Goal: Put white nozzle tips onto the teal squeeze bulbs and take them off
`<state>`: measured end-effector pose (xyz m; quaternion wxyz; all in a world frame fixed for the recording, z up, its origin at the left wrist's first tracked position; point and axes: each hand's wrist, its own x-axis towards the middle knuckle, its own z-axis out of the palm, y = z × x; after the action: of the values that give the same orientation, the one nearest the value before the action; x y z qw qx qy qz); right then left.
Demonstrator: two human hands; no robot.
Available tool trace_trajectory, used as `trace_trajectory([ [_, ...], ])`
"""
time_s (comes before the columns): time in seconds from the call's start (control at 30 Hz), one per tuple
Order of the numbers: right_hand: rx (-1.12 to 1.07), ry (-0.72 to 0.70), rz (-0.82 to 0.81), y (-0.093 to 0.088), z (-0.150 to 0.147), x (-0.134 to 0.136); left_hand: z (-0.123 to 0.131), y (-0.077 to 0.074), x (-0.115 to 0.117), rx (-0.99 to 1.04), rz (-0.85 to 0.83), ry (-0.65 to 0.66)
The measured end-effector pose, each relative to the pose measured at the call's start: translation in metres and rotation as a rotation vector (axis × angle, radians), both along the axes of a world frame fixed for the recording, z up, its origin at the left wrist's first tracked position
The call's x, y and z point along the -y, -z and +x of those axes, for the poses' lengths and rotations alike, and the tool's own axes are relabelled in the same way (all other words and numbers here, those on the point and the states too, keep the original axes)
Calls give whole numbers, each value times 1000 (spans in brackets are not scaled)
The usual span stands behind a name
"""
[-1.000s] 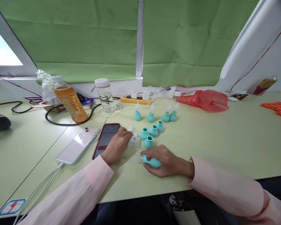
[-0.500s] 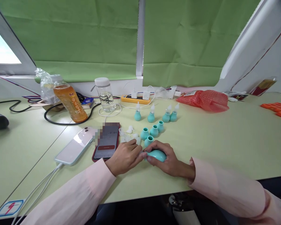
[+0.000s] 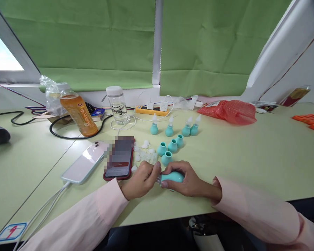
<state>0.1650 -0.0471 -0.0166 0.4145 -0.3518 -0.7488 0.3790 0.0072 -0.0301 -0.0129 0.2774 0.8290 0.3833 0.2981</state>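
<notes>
Near the table's front edge, my right hand [image 3: 187, 181] is wrapped round a teal squeeze bulb [image 3: 175, 177] that lies on its side, mouth to the left. A clear plastic nozzle [image 3: 158, 179] shows at that mouth. My left hand [image 3: 143, 180] is closed round the nozzle's outer end, which its fingers hide. Just beyond my hands stand several open-topped teal bulbs, the nearest bulb [image 3: 166, 158] close to my right fingers. Loose clear plastic pieces [image 3: 146, 156] lie beyond my left hand. Farther back, several bulbs with nozzles on, such as one bulb [image 3: 169, 131], stand upright.
A red-cased phone [image 3: 119, 158] and a pale phone [image 3: 82, 164] with cables lie to the left. Behind them stand an orange drink bottle [image 3: 80, 115] and a clear bottle [image 3: 117, 108]. A yellow power strip [image 3: 151, 111] and red bubble wrap [image 3: 229, 112] lie at the back.
My left hand has turned, its fingers curling more tightly at the bulb's mouth. The clear nozzle there shows more now, and the bulb sits slightly lower and farther left.
</notes>
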Motion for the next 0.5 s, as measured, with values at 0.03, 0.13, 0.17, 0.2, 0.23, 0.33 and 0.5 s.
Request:
trace_trajectory([
  [0.03,-20,-33,-38,-1,0,-1,1,0,1,32,-55,-15],
  [0.13,-34,-105,-113,-2,2,-3,2,-2,2,136,-262,10],
  [0.17,-29,-125,-106,-3,4,-4,2,-3,2,175,-353,30],
  [0.2,-27,-142,-81,-4,5,-5,2,-4,2,211,-445,50],
  [0.23,-28,-161,-47,-5,8,-5,2,-5,2,239,-521,61],
  [0.33,-51,-217,26,-13,18,-7,-1,-8,0,248,-521,13],
  [0.5,13,-160,81,-36,43,-20,-6,-1,-10,-177,121,-29],
])
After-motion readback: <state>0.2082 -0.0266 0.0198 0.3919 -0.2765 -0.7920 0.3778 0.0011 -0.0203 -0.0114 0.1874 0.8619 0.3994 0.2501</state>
